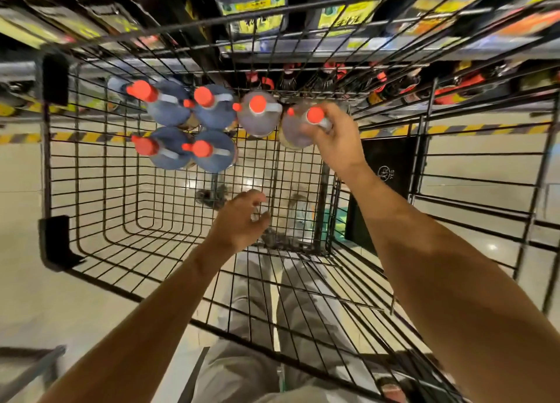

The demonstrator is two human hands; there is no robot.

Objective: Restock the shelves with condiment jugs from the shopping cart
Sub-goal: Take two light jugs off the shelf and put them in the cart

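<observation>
Several condiment jugs with orange caps stand at the far end of the black wire shopping cart [91, 208]. My right hand [336, 136] grips the handle of the rightmost jug [292, 130], a pale one beside the cart's right wall. Another pale jug [259, 114] stands just left of it. Dark blue jugs [169, 105] cluster further left in two rows. My left hand [242, 217] hovers over the cart's near middle, fingers loosely curled, holding nothing. The shelves [333, 54] rise beyond the cart's far end.
The shelves hold dark bottles with red caps [385, 84] low down and labelled jugs [254, 11] higher up. Yellow-black tape [454, 128] marks the floor at the shelf base. A black panel [391, 172] stands right of the cart.
</observation>
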